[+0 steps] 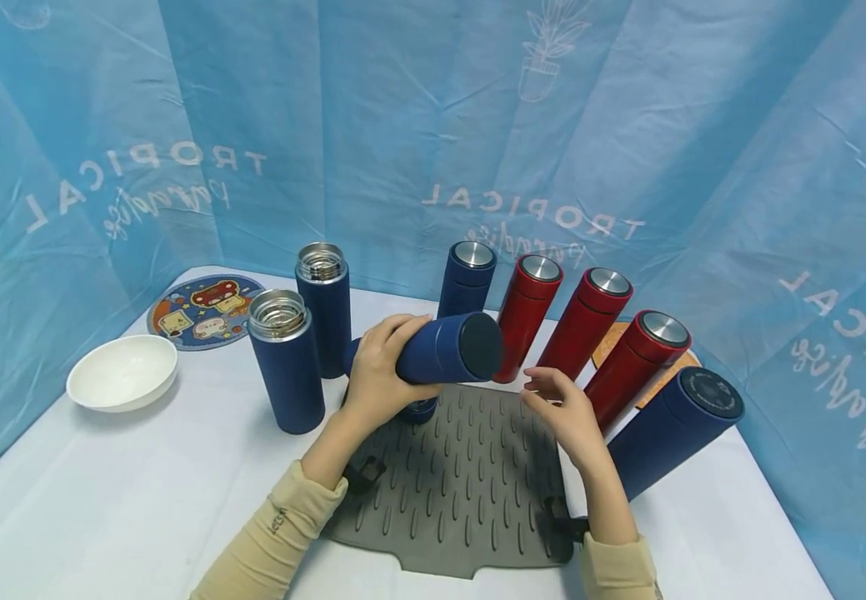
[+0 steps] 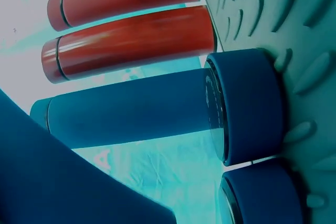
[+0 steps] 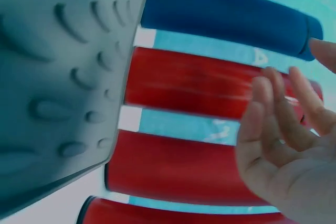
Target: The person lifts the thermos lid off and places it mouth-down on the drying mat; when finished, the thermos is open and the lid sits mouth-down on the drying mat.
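The left hand (image 1: pixel 383 367) grips a blue cylindrical metal flask (image 1: pixel 438 350) sideways, dark end (image 1: pixel 481 347) toward the loose-fingered, empty right hand (image 1: pixel 569 410).

a white bowl (image 1: pixel 123 392) lies just beside a round cartoon placemat (image 1: pixel 207 312); blue printed curtains (image 1: pixel 387 125) hang behind.

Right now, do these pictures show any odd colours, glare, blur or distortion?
Head view: soft shadow below the white bowl, the far-right blue bottle leaning outward, probably lens distortion; left wrist view: teal cast, glare streaks on the lower red bottle; right wrist view: similar tint, right hand slightly blurred.
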Motion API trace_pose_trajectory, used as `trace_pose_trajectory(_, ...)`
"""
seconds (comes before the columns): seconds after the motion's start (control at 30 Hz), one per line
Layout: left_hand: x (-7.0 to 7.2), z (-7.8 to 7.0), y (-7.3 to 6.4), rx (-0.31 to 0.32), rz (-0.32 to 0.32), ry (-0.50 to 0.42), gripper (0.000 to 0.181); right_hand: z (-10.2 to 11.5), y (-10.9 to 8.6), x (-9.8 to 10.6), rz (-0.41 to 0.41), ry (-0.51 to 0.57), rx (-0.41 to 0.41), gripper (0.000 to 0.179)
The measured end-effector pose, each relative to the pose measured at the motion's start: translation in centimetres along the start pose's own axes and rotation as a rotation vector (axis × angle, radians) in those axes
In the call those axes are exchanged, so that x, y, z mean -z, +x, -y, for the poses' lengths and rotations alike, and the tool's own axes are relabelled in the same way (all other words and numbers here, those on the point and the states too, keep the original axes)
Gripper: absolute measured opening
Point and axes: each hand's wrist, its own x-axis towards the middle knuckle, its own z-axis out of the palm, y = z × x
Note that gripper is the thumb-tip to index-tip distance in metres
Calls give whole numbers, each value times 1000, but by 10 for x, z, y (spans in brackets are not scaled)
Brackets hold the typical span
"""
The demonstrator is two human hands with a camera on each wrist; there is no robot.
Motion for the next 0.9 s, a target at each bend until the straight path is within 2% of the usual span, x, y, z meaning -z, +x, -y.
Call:
trace_pose_trajectory(0.17,-3,1,1,-192,14,210,87,16,-6,-2,-59,89,48,35)
trace_pose_trajectory(0.27,-5,3,1,-304,25,335,84,24,-9,-4,-35,108,55,37)
trace_pose_trajectory(0.37,-8,4,-1,-381,61,445,83,27,-10,-7,24,117,44,40)
trace_pose_trajectory(0.5,-12,5,-4,-415,137,530,85,27,-9,-13,96,104,1,44)
trace_pose_trajectory(0.63,-15,6,-7,-417,195,554,86,25,-7,-20,111,47,-37,46)
trace_pose_trajectory(0.77,-15,6,-8,-428,227,559,88,23,-6,-23,118,21,-44,46)
trace_pose_trajectory(0.9,-14,7,-8,-442,250,568,89,20,-6,-23,148,65,-38,45)
